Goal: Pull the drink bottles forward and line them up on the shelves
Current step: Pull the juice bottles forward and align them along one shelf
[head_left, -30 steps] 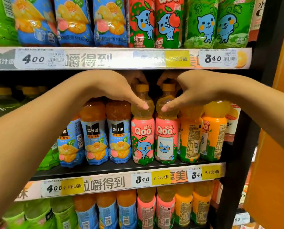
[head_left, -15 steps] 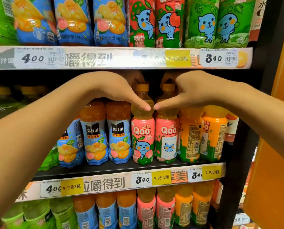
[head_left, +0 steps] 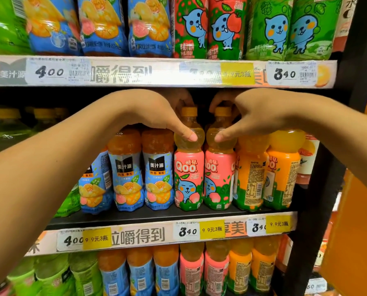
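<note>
Two pink Qoo peach bottles stand side by side at the front of the middle shelf (head_left: 114,218). My left hand (head_left: 157,112) grips the neck of the left pink bottle (head_left: 189,167), thumb on its shoulder and fingers curled behind the orange cap. My right hand (head_left: 253,116) holds the right pink bottle (head_left: 219,169) the same way. The right bottle's label is turned partly sideways. Blue-labelled juice bottles (head_left: 157,176) stand to their left, orange Qoo bottles (head_left: 251,174) to their right.
The upper shelf's price rail (head_left: 157,71) runs just above my hands, with blue, red and green bottles on top. A lower shelf holds more bottles under its price rail (head_left: 157,233). A black upright frame (head_left: 328,189) closes the right side. Green bottles sit far left.
Both pink bottles have been turned a little and sit closer together. My thumbs have slid slightly on the bottle shoulders. The camera view has shifted slightly.
</note>
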Tool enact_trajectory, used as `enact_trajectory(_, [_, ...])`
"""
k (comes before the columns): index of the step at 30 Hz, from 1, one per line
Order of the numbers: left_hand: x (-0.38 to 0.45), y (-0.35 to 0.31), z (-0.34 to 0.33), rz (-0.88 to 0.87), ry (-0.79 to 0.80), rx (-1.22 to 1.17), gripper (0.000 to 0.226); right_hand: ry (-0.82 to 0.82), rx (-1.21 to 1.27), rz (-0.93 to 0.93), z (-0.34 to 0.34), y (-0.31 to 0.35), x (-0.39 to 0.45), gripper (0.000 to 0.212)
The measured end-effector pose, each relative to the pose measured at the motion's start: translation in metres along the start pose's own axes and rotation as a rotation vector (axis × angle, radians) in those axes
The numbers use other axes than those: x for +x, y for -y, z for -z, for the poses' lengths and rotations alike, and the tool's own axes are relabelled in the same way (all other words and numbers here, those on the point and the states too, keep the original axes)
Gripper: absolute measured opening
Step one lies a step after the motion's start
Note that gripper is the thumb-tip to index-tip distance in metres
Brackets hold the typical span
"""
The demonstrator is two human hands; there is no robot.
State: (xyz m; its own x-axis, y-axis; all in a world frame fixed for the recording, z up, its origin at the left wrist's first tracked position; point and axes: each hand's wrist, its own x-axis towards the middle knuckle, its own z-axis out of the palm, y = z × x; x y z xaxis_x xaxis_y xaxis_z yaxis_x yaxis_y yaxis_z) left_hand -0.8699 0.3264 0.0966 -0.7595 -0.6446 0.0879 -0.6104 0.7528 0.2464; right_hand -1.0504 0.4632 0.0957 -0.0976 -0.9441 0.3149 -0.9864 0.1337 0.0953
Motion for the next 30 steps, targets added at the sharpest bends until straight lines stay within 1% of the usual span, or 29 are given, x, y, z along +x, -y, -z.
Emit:
enact_trajectory(2, [0.002, 0.001, 0.0, -0.031, -0.006, -0.009, 0.085, 0.031, 0.051, 0.052, 0.003, -0.001, -0.002, 0.063])
enact_trajectory(4, [0.002, 0.0, 0.0, -0.055, 0.018, -0.008, 0.091, 0.012, 0.046, 0.056, 0.001, 0.0, -0.001, 0.07])
enact_trajectory(6, [0.002, 0.0, 0.0, -0.026, 0.064, 0.013, 0.089, -0.027, -0.021, 0.024, -0.003, 0.004, 0.0, 0.076])
enact_trajectory(8, [0.002, 0.0, 0.0, 0.0, 0.089, 0.015, 0.082, -0.071, -0.101, -0.027, -0.005, 0.008, 0.0, 0.071])
enact_trajectory(9, [0.002, 0.0, 0.0, 0.017, 0.089, 0.007, 0.08, -0.072, -0.1, -0.049, -0.005, 0.009, -0.001, 0.069])
enact_trajectory(10, [0.002, 0.0, 0.0, 0.037, 0.083, -0.001, 0.079, -0.058, -0.077, -0.057, -0.005, 0.008, -0.002, 0.07])
enact_trajectory(13, [0.0, -0.002, 0.001, 0.082, 0.063, 0.005, 0.08, -0.003, -0.005, -0.022, -0.002, 0.004, -0.002, 0.084])
enact_trajectory(14, [0.0, -0.002, 0.001, 0.087, 0.057, 0.007, 0.08, 0.005, 0.009, -0.011, -0.001, 0.003, -0.002, 0.085])
enact_trajectory(17, [0.001, -0.002, -0.001, 0.101, 0.038, -0.019, 0.08, -0.001, 0.049, 0.031, 0.0, 0.0, -0.002, 0.083])
enact_trajectory(22, [0.001, -0.002, -0.003, 0.123, -0.027, -0.009, 0.083, 0.004, 0.101, 0.051, -0.002, -0.004, -0.002, 0.082])
enact_trajectory(27, [0.0, -0.004, -0.004, 0.146, -0.056, -0.034, 0.08, -0.009, 0.07, 0.057, -0.004, -0.008, -0.001, 0.081])
enact_trajectory(30, [0.0, -0.005, -0.004, 0.157, -0.061, -0.042, 0.083, -0.026, 0.06, 0.064, -0.006, -0.009, 0.0, 0.082])
